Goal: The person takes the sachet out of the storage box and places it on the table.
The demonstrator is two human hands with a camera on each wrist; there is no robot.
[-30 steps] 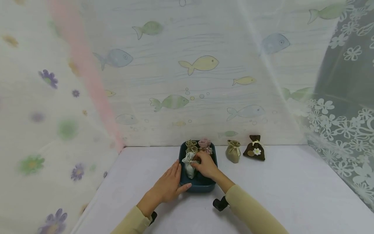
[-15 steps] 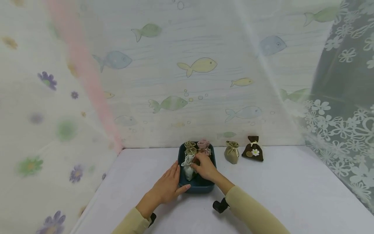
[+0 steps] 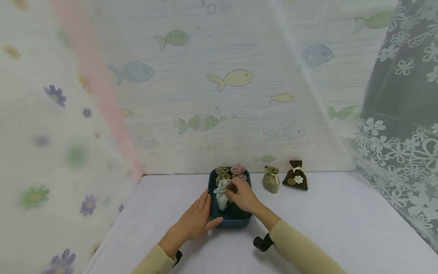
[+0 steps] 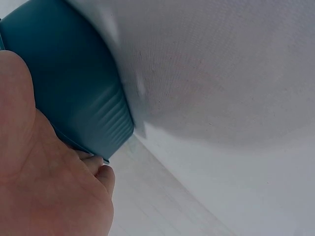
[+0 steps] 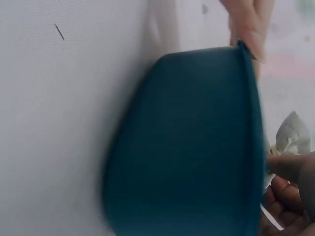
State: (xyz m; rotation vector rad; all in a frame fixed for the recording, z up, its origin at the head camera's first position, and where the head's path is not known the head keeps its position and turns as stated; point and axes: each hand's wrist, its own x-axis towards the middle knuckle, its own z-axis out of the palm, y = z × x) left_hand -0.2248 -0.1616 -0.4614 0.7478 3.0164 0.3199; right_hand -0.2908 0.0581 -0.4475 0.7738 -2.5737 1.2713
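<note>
In the head view a dark teal basin (image 3: pixel 230 223) stands on the white table. My left hand (image 3: pixel 194 219) rests along its left side with straight fingers, the thumb at the near rim; the left wrist view shows the fingers against the basin wall (image 4: pixel 69 64). Inside the basin, my right hand (image 3: pixel 244 196) pinches a pale drawstring pouch (image 3: pixel 221 199) near its tied neck. That pouch's gathered top (image 5: pixel 294 132) shows past the rim in the right wrist view. Behind it in the basin sit an olive pouch (image 3: pixel 222 173) and a pink pouch (image 3: pixel 237 171).
Right of the basin stand a tan drawstring pouch (image 3: pixel 271 179) and a dark brown pouch (image 3: pixel 295 177) with a white flower. A fish-printed curtain (image 3: pixel 198 95) hangs behind the table's back edge.
The pale pouch has risen and shifted very slightly in the right hand, and the right forearm has moved a little to the right. The left hand stays at the basin.
</note>
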